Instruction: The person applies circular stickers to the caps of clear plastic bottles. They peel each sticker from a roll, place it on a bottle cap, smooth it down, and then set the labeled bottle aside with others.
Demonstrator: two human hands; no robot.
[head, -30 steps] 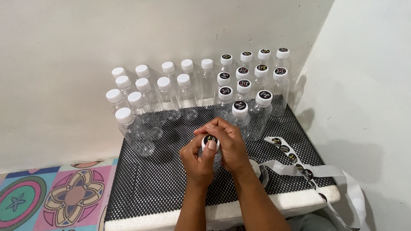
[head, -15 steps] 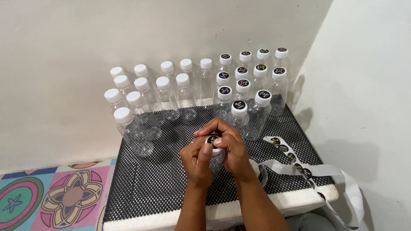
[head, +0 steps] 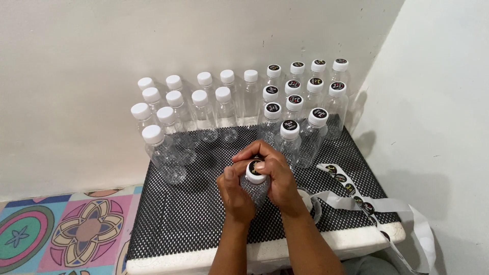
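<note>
Bottle rows (head: 239, 104) block the whole back of the bench (head: 168, 224), tight against the wall; sticker strip (head: 351, 191) and tape roll (head: 311, 203) clutter the right front; open mat front-left, beside the lone capped bottle (head: 163, 155).

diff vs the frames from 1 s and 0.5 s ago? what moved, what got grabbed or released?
Little changed. Both hands keep hold of the small clear plastic bottle with a white cap: the left hand wraps its body, and the right hand has its fingers curled lower over the cap, covering the round black sticker seen earlier. Nothing released. The standing bottles, sticker strip and black mesh mat stayed put.
</note>
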